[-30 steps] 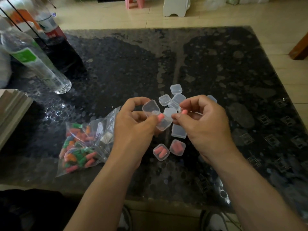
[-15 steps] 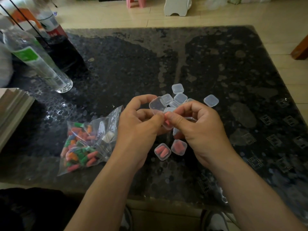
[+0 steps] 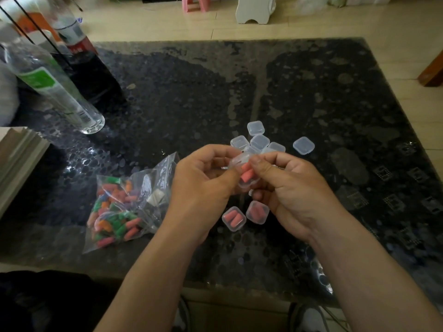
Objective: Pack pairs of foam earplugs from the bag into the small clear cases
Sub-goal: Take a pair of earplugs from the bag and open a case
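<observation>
head view: both hands [image 3: 203, 185] hold open case [image 3: 244, 172] with pink earplugs [image 3: 247, 174]

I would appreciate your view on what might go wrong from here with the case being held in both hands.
The pink earplugs seem to sit tilted in the open case held by the left hand and right hand, so the lid may pinch one or fail to snap shut. The case hangs above the filled cases on the table; a slip could drop it and spill the plugs.
</observation>
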{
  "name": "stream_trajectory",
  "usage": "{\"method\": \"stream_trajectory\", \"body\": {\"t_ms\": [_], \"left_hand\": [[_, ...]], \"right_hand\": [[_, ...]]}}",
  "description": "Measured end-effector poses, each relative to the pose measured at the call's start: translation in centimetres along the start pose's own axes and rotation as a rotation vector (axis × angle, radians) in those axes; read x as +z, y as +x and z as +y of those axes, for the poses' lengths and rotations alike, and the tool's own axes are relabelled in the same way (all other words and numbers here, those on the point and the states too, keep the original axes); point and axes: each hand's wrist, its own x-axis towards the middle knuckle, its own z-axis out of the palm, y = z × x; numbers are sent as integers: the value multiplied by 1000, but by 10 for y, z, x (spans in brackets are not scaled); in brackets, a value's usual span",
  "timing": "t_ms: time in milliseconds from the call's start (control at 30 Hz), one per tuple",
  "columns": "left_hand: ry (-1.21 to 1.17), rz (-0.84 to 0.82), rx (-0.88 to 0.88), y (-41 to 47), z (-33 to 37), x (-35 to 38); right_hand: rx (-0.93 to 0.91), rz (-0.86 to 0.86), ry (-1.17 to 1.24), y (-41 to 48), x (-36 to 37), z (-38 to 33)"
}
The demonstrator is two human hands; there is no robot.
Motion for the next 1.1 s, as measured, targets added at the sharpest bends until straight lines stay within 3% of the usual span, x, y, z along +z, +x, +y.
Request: {"method": "stream_trajectory", "body": {"t_ms": [167, 300, 600, 1100], "left_hand": [[52, -11, 39, 2, -2, -2], [80, -2, 16, 3, -3, -2], [-31, -9, -20, 5, -5, -3], [-74, 0, -82, 3, -4, -2]], "right_hand": [[50, 56, 79, -1, 3, -4], [46, -4, 72, -2, 1, -6], [43, -12, 82, -3, -3, -6], [6, -6, -116, 3, -4, 1]]}}
